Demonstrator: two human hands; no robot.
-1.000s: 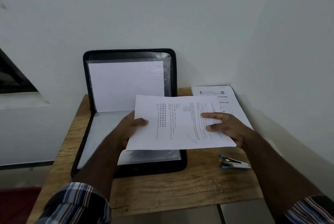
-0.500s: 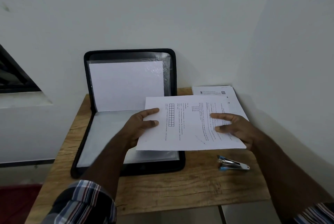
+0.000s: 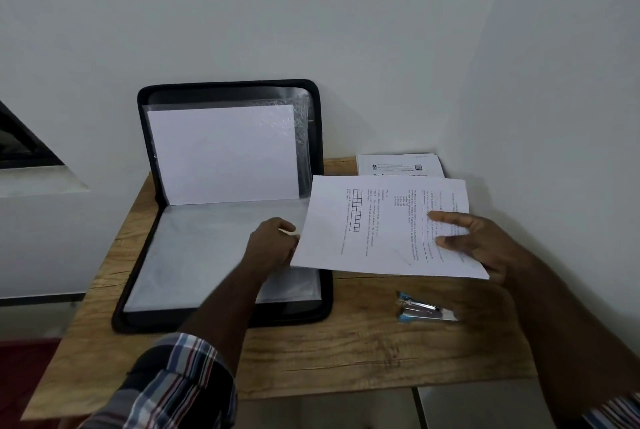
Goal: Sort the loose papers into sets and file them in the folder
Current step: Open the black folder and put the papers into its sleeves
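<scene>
One wooden counter (image 3: 311, 352) is set into a white-walled corner, where a printed sheet (image 3: 381, 227), long axis left-right, is pinched by the right hand (image 3: 474, 238) beside the open folder (image 3: 221, 207), the left hand (image 3: 273, 241) being loosely curled at its edge.

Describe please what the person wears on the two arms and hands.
Both hands, the left hand and the right hand, are bare: no gloves, rings or watch show. Each forearm is bare too. The left sleeve is a plaid shirt, blue, white and red, pushed up; the right sleeve shows matching stripes.
</scene>
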